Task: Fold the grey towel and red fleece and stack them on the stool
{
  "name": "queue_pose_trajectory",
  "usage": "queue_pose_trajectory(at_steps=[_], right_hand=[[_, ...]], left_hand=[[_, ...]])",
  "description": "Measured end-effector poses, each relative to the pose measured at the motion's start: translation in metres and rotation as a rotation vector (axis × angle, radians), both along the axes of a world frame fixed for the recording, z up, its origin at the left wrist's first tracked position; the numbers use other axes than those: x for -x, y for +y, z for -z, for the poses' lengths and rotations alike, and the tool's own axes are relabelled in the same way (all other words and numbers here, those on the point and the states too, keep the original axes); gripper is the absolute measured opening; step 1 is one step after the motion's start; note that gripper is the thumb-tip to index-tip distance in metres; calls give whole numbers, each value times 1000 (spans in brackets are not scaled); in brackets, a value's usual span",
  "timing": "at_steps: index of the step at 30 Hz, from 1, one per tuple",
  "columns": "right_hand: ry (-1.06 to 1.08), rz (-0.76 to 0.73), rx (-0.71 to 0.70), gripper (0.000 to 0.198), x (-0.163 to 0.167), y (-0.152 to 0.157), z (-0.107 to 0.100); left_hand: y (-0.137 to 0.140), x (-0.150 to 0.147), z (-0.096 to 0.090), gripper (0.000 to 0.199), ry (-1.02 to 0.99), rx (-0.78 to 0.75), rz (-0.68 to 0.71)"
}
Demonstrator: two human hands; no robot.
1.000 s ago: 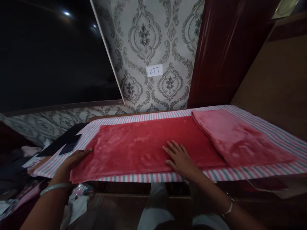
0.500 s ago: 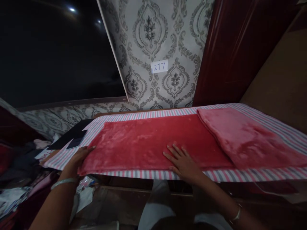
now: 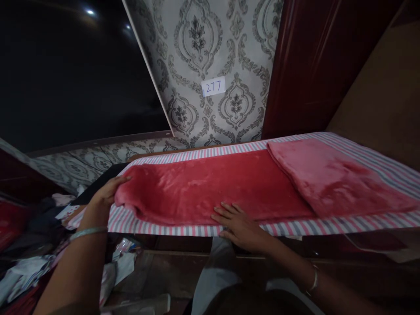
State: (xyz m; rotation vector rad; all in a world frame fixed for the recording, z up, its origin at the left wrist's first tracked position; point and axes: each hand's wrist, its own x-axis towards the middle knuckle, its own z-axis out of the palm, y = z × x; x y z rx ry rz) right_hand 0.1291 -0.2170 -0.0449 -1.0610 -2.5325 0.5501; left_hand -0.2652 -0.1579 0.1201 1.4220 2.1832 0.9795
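Observation:
A long red plush blanket (image 3: 203,183) lies across a striped cloth (image 3: 187,229) in pink, grey and white. Its right part is folded over as a lighter pink layer (image 3: 321,175). At the left end, my left hand (image 3: 111,189) grips the blanket's edge, which is lifted and bunched into a curl. My right hand (image 3: 238,225) rests flat near the front edge of the blanket, fingers spread, holding nothing.
A large dark television screen (image 3: 78,78) hangs on the patterned wall at left, beside a paper marked 277 (image 3: 213,86). A dark red panel (image 3: 305,65) rises behind the right side. Piled clothes (image 3: 29,262) lie at lower left.
My left hand has raised the blanket's left end and moved it slightly inward, so the end now curls up. My right hand stays on the blanket. The view has shifted a little.

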Motion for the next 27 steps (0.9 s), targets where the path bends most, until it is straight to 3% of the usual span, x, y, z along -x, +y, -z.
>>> queue_pose_trajectory(at_steps=[3, 5, 7, 10, 14, 17, 19, 23, 27], right_hand=[[174, 14, 120, 51, -1, 10, -4], [386, 75, 237, 52, -4, 18, -5], [648, 176, 410, 54, -11, 27, -3], [1034, 336, 714, 56, -24, 38, 2], [1283, 455, 944, 45, -37, 45, 14], [1292, 426, 953, 35, -40, 48, 19], [1267, 395, 947, 33, -39, 49, 19], [1243, 417, 987, 29, -34, 55, 13], [1288, 466, 887, 27, -29, 73, 4]], left_hand=[[18, -40, -28, 48, -301, 5, 197], [30, -81, -42, 51, -269, 30, 405], [42, -130, -43, 53, -167, 10, 577], [53, -205, -14, 46, 78, -70, 786], [42, -273, 60, 53, 84, 55, 1000], [23, -285, 105, 65, 97, 58, 995], [8, -281, 122, 70, 78, -14, 970], [-22, -268, 129, 76, 125, -180, 965], [-47, -267, 124, 78, 258, -177, 919]])
